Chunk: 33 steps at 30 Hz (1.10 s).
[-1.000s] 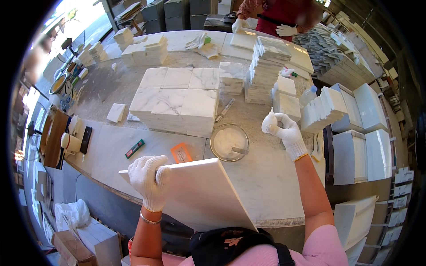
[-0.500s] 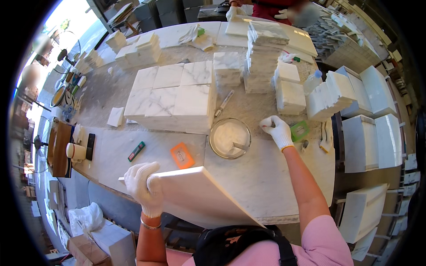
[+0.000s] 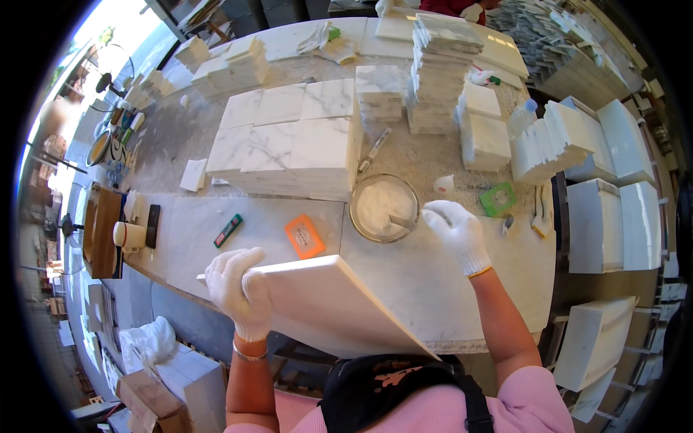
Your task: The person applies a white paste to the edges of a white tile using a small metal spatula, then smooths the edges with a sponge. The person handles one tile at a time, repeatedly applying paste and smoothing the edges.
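My left hand (image 3: pixel 240 292), in a white knit glove, grips the upper left corner of a white marble slab (image 3: pixel 317 285). The slab stands tilted against my front at the table edge. My right hand (image 3: pixel 458 237), gloved alike, hovers just right of a round clear dish (image 3: pixel 353 216) of white powder or paste. Its fingers are bent and pressed together; whatever they may hold is hidden. A small flat blade (image 3: pixel 401 222) sticks out of the white stuff. Beyond the right hand lies a small white lump (image 3: pixel 444 184), beside a green block (image 3: pixel 497 199).
An orange block (image 3: pixel 304 237) and a green cutter-like tool (image 3: pixel 228 230) lie left of the dish. Marble tile stacks (image 3: pixel 289 148) rise behind it, with a marker (image 3: pixel 375 149) alongside. A bottle (image 3: pixel 522 117) stands far right. Another person's gloved hand (image 3: pixel 473 12) shows at the far edge.
My right hand has drawn nearer to me, off the spot where the small white lump now shows, and sits close beside the dish. The left hand keeps its hold on the slab.
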Available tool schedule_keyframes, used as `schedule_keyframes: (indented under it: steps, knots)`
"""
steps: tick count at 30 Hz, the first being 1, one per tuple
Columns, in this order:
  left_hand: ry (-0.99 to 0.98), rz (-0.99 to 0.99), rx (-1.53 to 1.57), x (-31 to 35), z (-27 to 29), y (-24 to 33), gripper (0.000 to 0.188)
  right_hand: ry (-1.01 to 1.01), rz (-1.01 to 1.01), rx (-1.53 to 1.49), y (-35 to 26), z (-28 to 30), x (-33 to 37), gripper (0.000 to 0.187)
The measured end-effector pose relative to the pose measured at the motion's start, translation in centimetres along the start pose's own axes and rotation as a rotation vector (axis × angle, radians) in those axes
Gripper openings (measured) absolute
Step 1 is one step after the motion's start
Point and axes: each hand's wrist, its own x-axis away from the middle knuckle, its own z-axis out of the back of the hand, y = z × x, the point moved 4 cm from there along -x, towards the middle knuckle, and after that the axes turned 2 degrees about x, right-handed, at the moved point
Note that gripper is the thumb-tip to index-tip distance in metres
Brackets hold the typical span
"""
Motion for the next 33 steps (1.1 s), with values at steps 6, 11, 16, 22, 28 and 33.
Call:
schedule_keyframes:
  steps: [6, 11, 16, 22, 28, 33]
  knots:
    - [0.015, -0.007, 0.008, -0.1, -0.2, -0.2, 0.053, -0.175, 0.171, 0.439, -0.3, -3.4, -0.2, 0.023]
    - [0.017, -0.003, 0.012, 0.0, -0.1, -0.1, 0.054, -0.084, 0.139, 0.295, 0.8, -2.4, -0.8, 0.02]
    - [0.021, 0.0, -0.005, 0.0, -0.1, -0.1, 0.058, -0.147, -0.175, -0.071, 2.0, -1.7, -1.1, 0.022]
    - [0.012, 0.009, -0.012, 0.0, -0.2, -0.2, 0.06, -0.153, -0.301, -0.188, 3.1, -3.2, -1.4, 0.024]
    - [0.017, 0.011, -0.009, 0.0, -0.2, -0.2, 0.06, -0.198, -0.366, -0.192, 2.5, -3.9, -1.9, 0.026]
    - [0.017, 0.009, 0.001, -0.1, -0.2, -0.1, 0.06, -0.245, -0.391, -0.204, 2.7, -4.1, -2.1, 0.027]
